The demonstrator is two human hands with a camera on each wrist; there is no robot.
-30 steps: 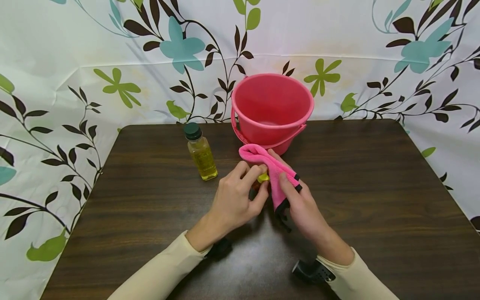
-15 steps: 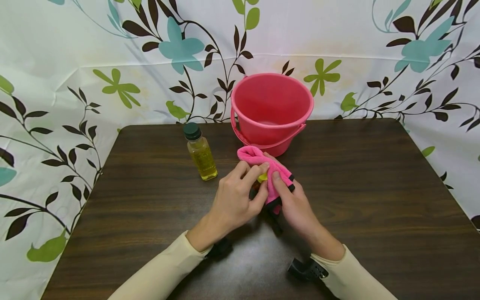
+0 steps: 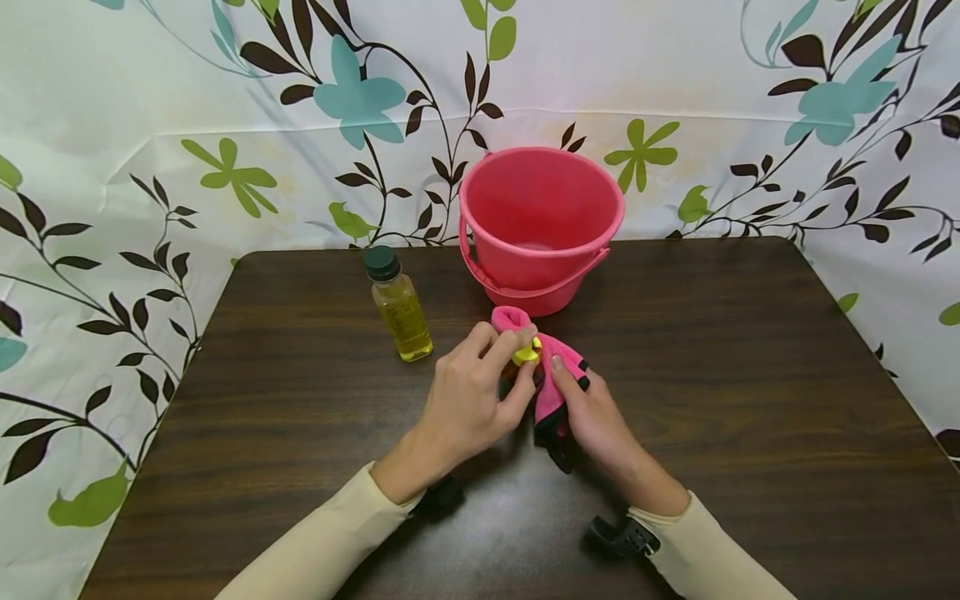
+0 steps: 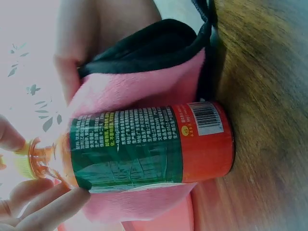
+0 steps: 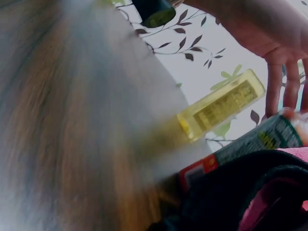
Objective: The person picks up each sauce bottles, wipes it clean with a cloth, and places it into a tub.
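Note:
A bottle with a green and red label [image 4: 127, 149] stands on the table, largely hidden under my left hand in the head view. My left hand [image 3: 472, 387] pinches its yellow cap [image 3: 527, 353] between thumb and fingers. Pink cloth with black edging [image 3: 553, 404] wraps partly round the bottle's far and right sides. My right hand [image 3: 603, 425] grips that cloth, thumb on top, beside the bottle. A black cord hangs from the cloth's edge in the left wrist view.
Behind the hands stands a pink bucket [image 3: 540, 200] with its handle down. A bottle of yellow liquid with a dark green lid [image 3: 405, 312] is to the left. The dark wooden table [image 3: 750, 375] ends at a patterned curtain [image 3: 247, 75].
My right hand has shifted left and slightly down with the cloth. The cloth's top has dropped away from the bucket, and more of the yellow cap shows. My left hand stays put.

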